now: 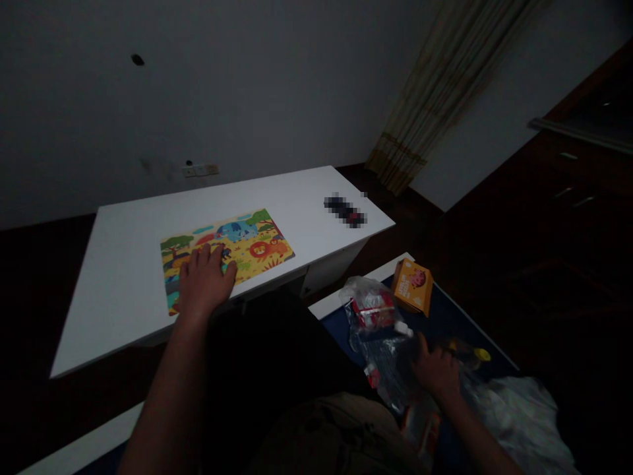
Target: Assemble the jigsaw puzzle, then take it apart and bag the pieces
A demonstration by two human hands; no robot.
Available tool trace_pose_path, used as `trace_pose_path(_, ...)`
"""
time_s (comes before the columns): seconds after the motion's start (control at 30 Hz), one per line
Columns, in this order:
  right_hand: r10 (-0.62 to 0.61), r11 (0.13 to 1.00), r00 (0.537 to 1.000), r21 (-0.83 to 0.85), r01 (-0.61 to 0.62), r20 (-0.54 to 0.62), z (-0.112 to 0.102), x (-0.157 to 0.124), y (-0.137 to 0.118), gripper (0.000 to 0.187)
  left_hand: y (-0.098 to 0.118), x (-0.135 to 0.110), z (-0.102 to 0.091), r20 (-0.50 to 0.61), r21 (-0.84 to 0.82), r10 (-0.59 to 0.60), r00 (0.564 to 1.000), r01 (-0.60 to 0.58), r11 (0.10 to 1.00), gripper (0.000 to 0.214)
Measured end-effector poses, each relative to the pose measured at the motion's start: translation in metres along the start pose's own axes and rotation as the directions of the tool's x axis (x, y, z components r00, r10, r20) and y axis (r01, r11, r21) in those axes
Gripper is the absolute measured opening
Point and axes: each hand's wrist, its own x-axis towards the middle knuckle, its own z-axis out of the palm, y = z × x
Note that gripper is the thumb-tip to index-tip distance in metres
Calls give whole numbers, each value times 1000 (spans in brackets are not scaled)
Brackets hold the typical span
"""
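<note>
My left hand (202, 280) lies with fingers spread on a colourful animal picture board (252, 254). Lions, blue elephants and trees are printed on it, and the hand covers part of its left side. The board rests flat near the front edge of a white table (133, 231). Low on the right, my right hand (438, 369) reaches down to crumpled clear plastic bags (390, 363) on a dark blue surface (440, 323). Its thumb stands apart from the other fingers, and nothing shows in its grasp. Dim light blurs the fingertips.
An orange box (413, 287) stands behind the bags. Near my right hand are a red package (373, 310) inside clear plastic, a yellow cap (481, 355) and a whitish bag (519, 419). A pixelated dark item (345, 211) lies at the table's right end.
</note>
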Motion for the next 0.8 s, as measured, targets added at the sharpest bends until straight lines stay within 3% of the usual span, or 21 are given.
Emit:
trace_pose_path(0.1, -111, 965, 983, 253, 71, 147, -6, 6, 14, 55, -3, 1, 3, -17, -2, 15, 1000, -15, 1000, 65)
trace_pose_path(0.23, -384, 757, 918, 604, 250, 102, -38, 8, 17, 28, -7, 3, 9, -37, -19, 22, 999, -23, 1000, 65)
trace_pose_path(0.33, -490, 587, 866, 771, 247, 96, -85, 8, 8, 17, -8, 2, 10, -52, -24, 30, 998, -31, 999, 63)
trace_pose_path(0.47, -562, 449, 824, 863, 230, 73, -168, 3, -14, 32, -9, 0, 12, -87, -45, 41, 995, -46, 998, 60)
trace_pose_path(0.57, -595, 344, 804, 903, 258, -2, -226, -8, -41, 28, -11, 1, 14, -133, -113, 66, 989, -81, 990, 54)
trace_pose_path(0.67, -634, 176, 743, 896, 407, -213, -263, -21, -87, 17, -13, 1, 10, -203, -328, 61, 977, -127, 936, 46)
trace_pose_path(0.73, -621, -17, 688, 883, 468, -377, -274, -27, -130, 20, -15, -4, 0, -289, -549, -21, 957, -148, 822, 41)
trace_pose_path(0.8, -592, -211, 630, 852, 480, -502, -276, -31, -182, 22, -18, -16, -15, -346, -755, -142, 928, -185, 629, 39)
